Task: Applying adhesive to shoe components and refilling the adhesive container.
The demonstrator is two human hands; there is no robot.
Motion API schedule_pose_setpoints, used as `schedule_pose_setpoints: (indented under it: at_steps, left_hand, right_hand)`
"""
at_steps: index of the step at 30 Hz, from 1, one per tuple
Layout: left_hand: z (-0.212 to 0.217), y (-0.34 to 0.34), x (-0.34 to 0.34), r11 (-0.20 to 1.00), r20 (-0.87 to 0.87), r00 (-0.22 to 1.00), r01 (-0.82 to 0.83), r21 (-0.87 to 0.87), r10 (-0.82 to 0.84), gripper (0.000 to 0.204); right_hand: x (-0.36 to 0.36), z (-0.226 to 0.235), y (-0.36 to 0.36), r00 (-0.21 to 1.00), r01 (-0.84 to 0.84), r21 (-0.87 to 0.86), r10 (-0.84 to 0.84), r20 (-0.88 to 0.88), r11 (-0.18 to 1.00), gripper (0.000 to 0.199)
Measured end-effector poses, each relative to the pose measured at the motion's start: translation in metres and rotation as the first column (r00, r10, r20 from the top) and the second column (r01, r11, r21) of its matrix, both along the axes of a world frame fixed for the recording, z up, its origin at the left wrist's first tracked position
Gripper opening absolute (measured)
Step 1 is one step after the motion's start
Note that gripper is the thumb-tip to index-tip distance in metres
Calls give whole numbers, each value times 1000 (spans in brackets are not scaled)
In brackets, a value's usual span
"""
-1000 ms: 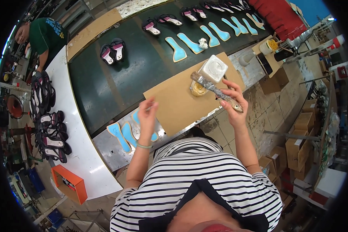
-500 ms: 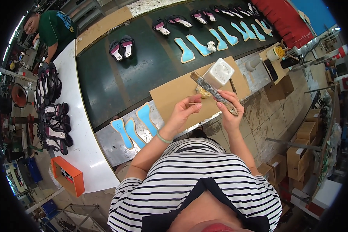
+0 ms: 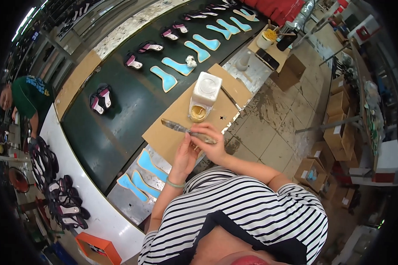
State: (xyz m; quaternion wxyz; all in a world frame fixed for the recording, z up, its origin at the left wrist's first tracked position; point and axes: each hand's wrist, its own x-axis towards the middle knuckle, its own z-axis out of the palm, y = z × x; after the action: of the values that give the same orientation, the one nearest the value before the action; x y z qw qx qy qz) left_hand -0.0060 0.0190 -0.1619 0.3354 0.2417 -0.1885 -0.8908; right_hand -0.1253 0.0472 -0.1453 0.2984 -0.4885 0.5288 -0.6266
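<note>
My right hand [image 3: 209, 143] grips the handle of a flat, glue-stained brush [image 3: 176, 126], its broad end pointing left. My left hand [image 3: 184, 157] is closed just under the brush, its fingertips pressed together against the middle of it. Whether something small is pinched there is hidden. Beyond both hands, a white square plastic jug [image 3: 207, 87] lies on a cardboard sheet [image 3: 163, 134], with yellowish glue [image 3: 199, 113] in its cut opening. Blue sole-shaped pieces with tan edges [image 3: 151, 165] lie on the metal ledge left of my left hand.
Sandals [image 3: 101, 100] and more blue pieces [image 3: 164, 79] lie on the dark green belt. Piled sandals [image 3: 66, 198] and an orange box [image 3: 97, 248] are on the white table at left, beside a person in green [image 3: 28, 97]. A phone [image 3: 267, 58] and a tub [image 3: 265, 39] stand far right.
My view has swung, shifting the bench leftward. My right hand has brought the brush down to my left hand, and the two now meet. The brush has turned more level.
</note>
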Motion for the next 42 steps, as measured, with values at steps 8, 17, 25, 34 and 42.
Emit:
schedule_pose_setpoints:
  at_steps: [8,17,25,34,42]
  left_hand:
    - [-12,-36,16,928,185,911,-346,-140,368,32]
    - [-40,-203,-32,850,473,796,-94,-519,377,22]
    - [-138,-331,-142,782,510,747,-23,-623,428,26]
    - [-154,-351,-191,657,774,239,419,-627,587,23]
    - [-146,-356,-186,815,803,430,218,-537,414,25]
  right_hand:
    - [-53,6,-25,916,-270,62,276,-293,961,25]
    - [-202,-42,-280,779,42,580,337,-529,813,40]
    - [-184,-113,-362,566,110,643,484,-667,758,80]
    - [-235,-112,-367,971,-185,613,239,-7,768,52]
    - [-330,11,-353,651,-478,-148,463,601,866,45]
